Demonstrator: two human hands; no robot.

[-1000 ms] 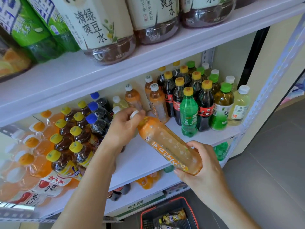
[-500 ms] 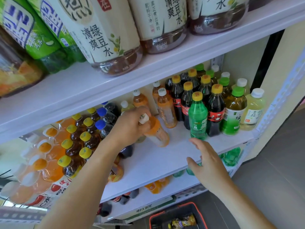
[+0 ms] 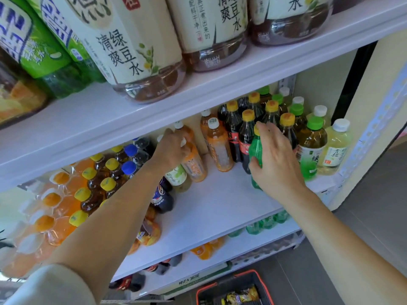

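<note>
Head view: a stocked shop rack seen from above, with both forearms reaching in.
Left hand (image 3: 170,148): its fingers are curled round the neck of the orange drink bottle (image 3: 196,166), just under the white cap.
Orange drink bottle: stands tilted on the middle shelf (image 3: 220,205), near the back, touching a pale green-labelled bottle (image 3: 178,177) on its left.
Right hand (image 3: 275,159): grips the green soda bottle (image 3: 255,148), thumb on the near side and fingers over the shoulder and cap.
Green soda bottle: upright at the front of the right-hand group on the middle shelf, against the dark cola bottles (image 3: 233,133).
Neighbours: 1 more orange bottle (image 3: 219,148) stands between the 2 hands; a green tea bottle (image 3: 310,146) is just right of the right hand.
Far left: brown tea bottles (image 3: 97,183) with yellow caps.
Upper shelf (image 3: 154,111): carries large bean-water bottles (image 3: 132,51).
Floor: a red-rimmed basket (image 3: 259,280) sits below the rack.
</note>
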